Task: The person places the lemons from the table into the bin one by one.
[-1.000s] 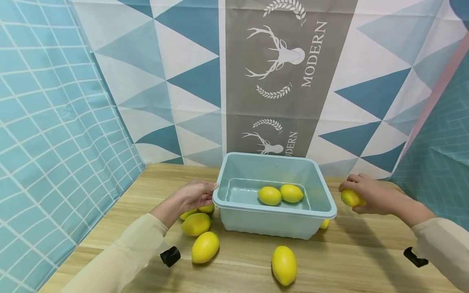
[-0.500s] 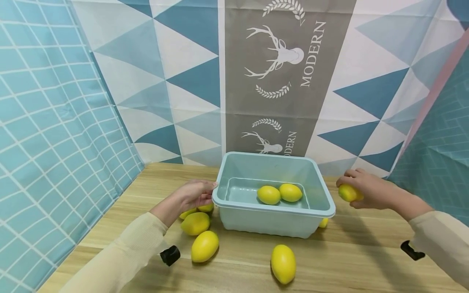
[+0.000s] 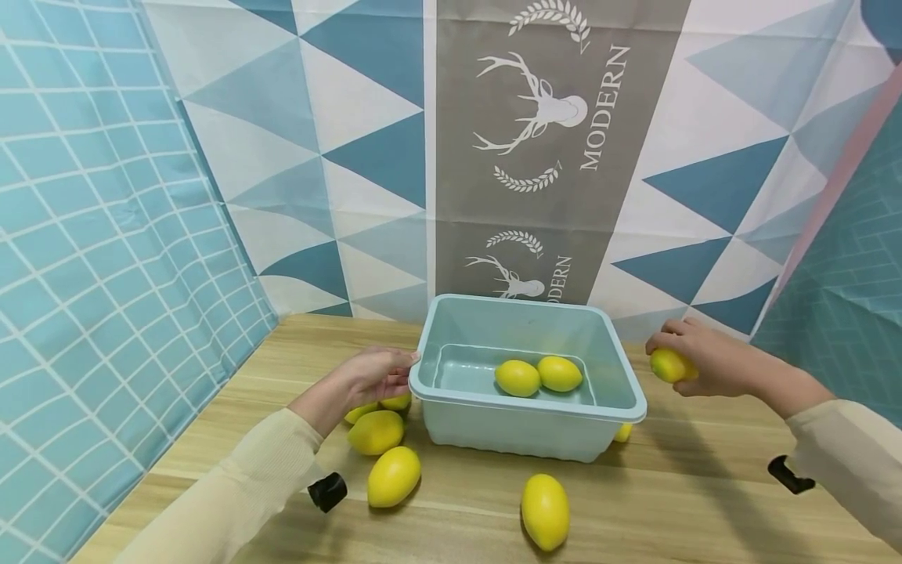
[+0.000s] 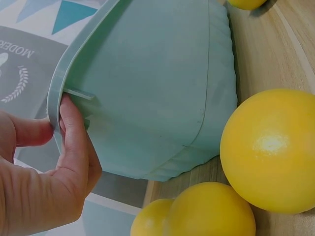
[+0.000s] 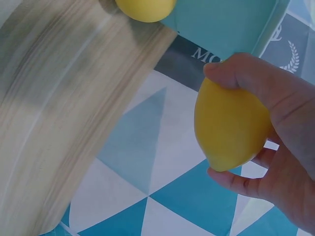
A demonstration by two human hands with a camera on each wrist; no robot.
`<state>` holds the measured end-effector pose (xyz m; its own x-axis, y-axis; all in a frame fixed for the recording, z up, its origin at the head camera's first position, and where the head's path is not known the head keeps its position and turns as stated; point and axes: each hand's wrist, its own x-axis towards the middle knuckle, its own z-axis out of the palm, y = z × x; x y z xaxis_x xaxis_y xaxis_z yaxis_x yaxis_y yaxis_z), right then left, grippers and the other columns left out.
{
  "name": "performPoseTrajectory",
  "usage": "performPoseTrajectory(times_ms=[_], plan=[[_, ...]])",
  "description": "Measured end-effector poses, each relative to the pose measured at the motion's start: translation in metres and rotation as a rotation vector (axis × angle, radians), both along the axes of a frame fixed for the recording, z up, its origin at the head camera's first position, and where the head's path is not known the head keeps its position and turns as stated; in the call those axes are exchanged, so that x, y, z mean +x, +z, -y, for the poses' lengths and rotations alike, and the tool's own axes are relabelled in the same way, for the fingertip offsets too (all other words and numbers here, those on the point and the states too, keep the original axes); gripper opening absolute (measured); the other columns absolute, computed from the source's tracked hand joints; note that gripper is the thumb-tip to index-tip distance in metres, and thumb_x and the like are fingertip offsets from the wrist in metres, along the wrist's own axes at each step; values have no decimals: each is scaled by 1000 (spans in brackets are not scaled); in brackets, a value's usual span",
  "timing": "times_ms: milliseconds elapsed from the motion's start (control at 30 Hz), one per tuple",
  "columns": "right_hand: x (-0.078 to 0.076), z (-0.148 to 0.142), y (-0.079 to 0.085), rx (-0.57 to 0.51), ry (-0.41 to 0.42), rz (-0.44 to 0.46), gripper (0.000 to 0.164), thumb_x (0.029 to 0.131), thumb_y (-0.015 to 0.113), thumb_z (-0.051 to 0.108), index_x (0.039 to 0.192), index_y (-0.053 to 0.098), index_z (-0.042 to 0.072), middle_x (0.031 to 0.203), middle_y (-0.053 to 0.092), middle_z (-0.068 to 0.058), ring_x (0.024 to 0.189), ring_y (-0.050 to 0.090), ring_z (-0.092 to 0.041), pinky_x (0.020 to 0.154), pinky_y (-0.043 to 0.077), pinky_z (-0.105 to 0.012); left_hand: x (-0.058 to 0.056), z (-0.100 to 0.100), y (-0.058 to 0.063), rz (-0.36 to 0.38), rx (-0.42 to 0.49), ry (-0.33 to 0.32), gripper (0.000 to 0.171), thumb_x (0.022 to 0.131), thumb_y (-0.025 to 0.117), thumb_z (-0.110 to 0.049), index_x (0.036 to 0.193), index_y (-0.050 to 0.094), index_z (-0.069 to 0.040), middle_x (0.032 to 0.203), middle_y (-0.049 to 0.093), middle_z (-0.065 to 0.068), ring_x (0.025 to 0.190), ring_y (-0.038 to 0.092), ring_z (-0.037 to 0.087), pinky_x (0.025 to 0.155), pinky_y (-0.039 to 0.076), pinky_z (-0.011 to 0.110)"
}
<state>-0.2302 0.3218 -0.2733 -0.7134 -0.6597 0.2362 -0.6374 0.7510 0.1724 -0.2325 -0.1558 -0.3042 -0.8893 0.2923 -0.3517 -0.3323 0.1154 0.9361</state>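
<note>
A light blue-green plastic bin (image 3: pixel 507 427) stands on the wooden table with two yellow lemons (image 3: pixel 517 378) lying side by side in it. My left hand (image 3: pixel 373 374) pinches the bin's left rim, thumb on top and fingers beneath, as the left wrist view (image 4: pixel 74 147) also shows. To the right of the bin, raised above the table, my right hand (image 3: pixel 719 359) grips another lemon (image 5: pixel 231 125) between thumb and fingers. That lemon has a greenish tip in the head view.
Several lemons (image 3: pixel 377 432) lie left of the bin, partly under my left hand. One lemon (image 3: pixel 546 511) rests in front of it, and another (image 3: pixel 623 432) peeks out at its right corner. Patterned cloth (image 3: pixel 373 157) hangs behind the table (image 3: pixel 465 517).
My right hand has moved slightly left and up, towards the bin, with the lemon in its grip. The left hand stays on the rim.
</note>
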Motion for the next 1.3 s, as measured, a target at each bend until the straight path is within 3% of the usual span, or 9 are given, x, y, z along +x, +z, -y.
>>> performPoseTrajectory(times_ms=[333,867,1300], plan=[[-2,6,12,21,1,9,57,53,91,13,100,62,25,96,56,8,87,49,-11,70,50,-32,1,-1,1,-8,18,-13,46,100,49,-19,135,42,11,90,62,1,75,59,7,69,56,14],[-2,18,36,41,-38,65,53,56,86,10,100,61,26,95,55,8,83,46,-9,64,48,-24,1,1,2,-10,24,-7,45,100,49,-19,134,42,11,88,61,0,74,58,7,68,55,14],[-2,26,45,41,-43,94,53,56,87,10,100,62,24,95,56,7,86,48,-12,68,52,-27,0,0,0,-5,18,-6,44,100,49,-19,133,43,10,93,60,2,77,58,8,71,56,15]])
